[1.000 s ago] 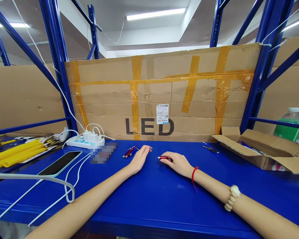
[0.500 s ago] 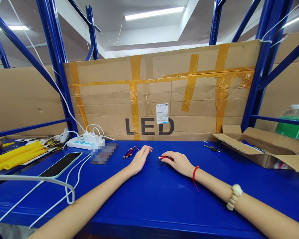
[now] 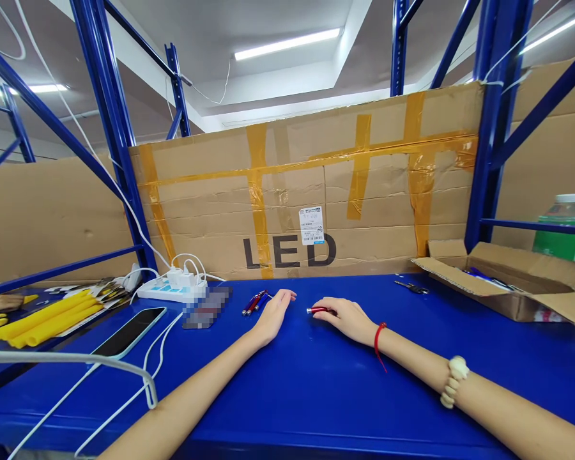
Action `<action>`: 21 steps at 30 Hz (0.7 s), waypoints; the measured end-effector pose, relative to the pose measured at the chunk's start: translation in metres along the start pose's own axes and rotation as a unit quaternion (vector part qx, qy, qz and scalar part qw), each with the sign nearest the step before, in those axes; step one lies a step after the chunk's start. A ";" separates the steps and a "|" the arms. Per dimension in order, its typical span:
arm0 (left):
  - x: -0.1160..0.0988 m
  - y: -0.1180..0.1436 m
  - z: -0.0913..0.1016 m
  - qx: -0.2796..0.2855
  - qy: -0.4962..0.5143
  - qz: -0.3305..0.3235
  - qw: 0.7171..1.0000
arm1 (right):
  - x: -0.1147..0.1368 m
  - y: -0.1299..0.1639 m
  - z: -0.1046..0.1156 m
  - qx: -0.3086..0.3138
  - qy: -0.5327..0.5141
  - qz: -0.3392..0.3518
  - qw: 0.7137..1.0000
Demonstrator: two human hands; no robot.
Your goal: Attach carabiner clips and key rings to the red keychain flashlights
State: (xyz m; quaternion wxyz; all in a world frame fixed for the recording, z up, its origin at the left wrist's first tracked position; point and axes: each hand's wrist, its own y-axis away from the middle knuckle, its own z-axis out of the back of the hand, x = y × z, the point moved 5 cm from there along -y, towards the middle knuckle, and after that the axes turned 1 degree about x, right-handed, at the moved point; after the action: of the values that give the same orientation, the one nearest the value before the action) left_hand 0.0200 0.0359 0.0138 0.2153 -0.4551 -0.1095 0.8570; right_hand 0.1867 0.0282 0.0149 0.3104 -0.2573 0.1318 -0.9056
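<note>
- On the smooth, glossy blue table (image 3: 316,383), the right hand (image 3: 347,318) is lying palm down with its fingers curled loosely over a slim red metal pen-shaped light (image 3: 317,310); only the silvery tip and a short red stretch are showing, so whether the fingers are actually gripping it cannot be told.
- Just left of it, the left hand (image 3: 274,313) is resting flat with fingers together and relaxed, holding nothing, its fingertips pointing toward the far cardboard.
- Near the left hand's far-left side, a small cluster of red and blue cylindrical pen lights (image 3: 255,301) is lying on the table, close to the hand but apart from it.
- Farther left, a white power strip (image 3: 171,289) with chunky white plugs is sitting near the far edge, and thin white cables (image 3: 124,377) are trailing toward the near edge.
- A flat, dark-screened phone (image 3: 130,331) is lying beside those cables, with soft yellow tubes (image 3: 43,316) beyond it at the far left.
- Along the far side, a creased cardboard sheet (image 3: 316,191) patched with yellowish tape is standing upright, printed "LED".
- At the right, an open corrugated cardboard box (image 3: 508,287) is sitting with flaps spread, a green plastic bottle (image 3: 560,230) behind it.
</note>
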 end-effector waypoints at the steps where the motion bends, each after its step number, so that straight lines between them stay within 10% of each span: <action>1: -0.002 0.000 0.000 0.001 -0.004 -0.001 1.000 | 0.001 0.000 0.000 -0.001 -0.003 0.004 1.000; 21: -0.009 0.002 -0.007 0.005 -0.120 -0.065 0.991 | 0.010 0.004 0.004 0.002 -0.002 0.042 0.999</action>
State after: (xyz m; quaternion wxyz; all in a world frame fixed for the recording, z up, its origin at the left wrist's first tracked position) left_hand 0.0299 0.0301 0.0156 0.2579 -0.3399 -0.1593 0.8903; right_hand 0.1837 0.0183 0.0204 0.3488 -0.2530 0.1393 -0.8916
